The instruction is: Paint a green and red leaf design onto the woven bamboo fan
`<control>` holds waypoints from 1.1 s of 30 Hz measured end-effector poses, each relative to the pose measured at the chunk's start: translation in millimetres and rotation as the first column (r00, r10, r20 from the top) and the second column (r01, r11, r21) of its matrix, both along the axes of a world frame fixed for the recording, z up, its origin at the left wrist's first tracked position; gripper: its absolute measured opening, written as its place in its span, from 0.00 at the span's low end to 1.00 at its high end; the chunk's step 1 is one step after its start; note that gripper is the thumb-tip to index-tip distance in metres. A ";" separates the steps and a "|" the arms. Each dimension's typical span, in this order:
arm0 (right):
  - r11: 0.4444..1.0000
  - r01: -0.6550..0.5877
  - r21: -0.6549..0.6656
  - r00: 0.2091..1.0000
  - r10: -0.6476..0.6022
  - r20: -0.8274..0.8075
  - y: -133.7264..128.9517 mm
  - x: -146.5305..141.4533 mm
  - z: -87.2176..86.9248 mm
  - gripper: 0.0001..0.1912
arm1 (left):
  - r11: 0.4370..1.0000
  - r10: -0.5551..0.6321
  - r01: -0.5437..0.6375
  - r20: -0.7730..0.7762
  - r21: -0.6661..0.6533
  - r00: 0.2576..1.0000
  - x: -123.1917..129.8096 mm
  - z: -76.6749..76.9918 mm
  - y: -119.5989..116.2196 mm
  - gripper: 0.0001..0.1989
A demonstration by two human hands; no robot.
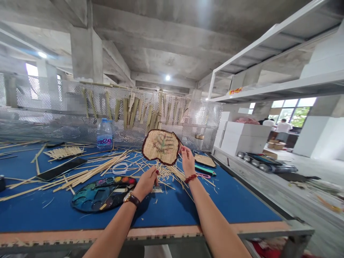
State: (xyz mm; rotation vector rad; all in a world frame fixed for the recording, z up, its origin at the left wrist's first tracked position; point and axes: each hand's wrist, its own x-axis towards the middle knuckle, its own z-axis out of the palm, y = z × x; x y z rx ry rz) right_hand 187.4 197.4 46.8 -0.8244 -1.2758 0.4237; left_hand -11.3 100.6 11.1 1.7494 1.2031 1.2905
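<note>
A woven straw fan with a dark brown bound rim and a faint green and red painted pattern is held up over the table. My right hand pinches it at its right edge, wearing a red bead bracelet. Lower and to the left, my left hand has its fingers curled together, and what they hold, if anything, I cannot make out. Beside the left wrist lies a dark paint palette with used colours. Loose thin bamboo strips spread behind the hands.
A plastic water bottle stands at the back. On the blue table also lie a black phone, a white tape ring, a green-and-black cutter and a small woven panel. Bamboo pieces hang on the perforated screen.
</note>
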 end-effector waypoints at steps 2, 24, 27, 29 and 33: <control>0.999 -0.022 -0.028 1.000 0.022 0.007 2.6 -2.9 -3.2 0.23 | 0.999 -0.040 0.040 0.014 -0.011 0.999 2.8 1.8 -3.3 0.12; 0.996 -0.068 0.054 0.998 0.068 0.006 -18.9 -13.1 11.3 0.21 | 0.991 -0.003 0.092 0.654 -0.101 0.757 -18.3 27.6 13.2 0.19; 0.997 -0.072 0.018 0.995 0.073 -0.062 -13.1 -9.9 9.0 0.22 | 0.987 -0.010 0.115 0.658 -0.115 0.753 -13.2 34.2 24.2 0.19; 0.994 -0.108 0.003 0.980 0.107 -0.167 -6.3 -4.6 7.4 0.23 | 0.990 -0.001 0.097 0.683 -0.102 0.731 -8.8 39.0 29.1 0.18; 0.997 -0.071 0.014 0.945 0.072 -0.319 2.1 6.6 10.0 0.21 | 0.996 0.044 0.032 0.744 -0.087 0.666 -1.0 40.2 33.5 0.16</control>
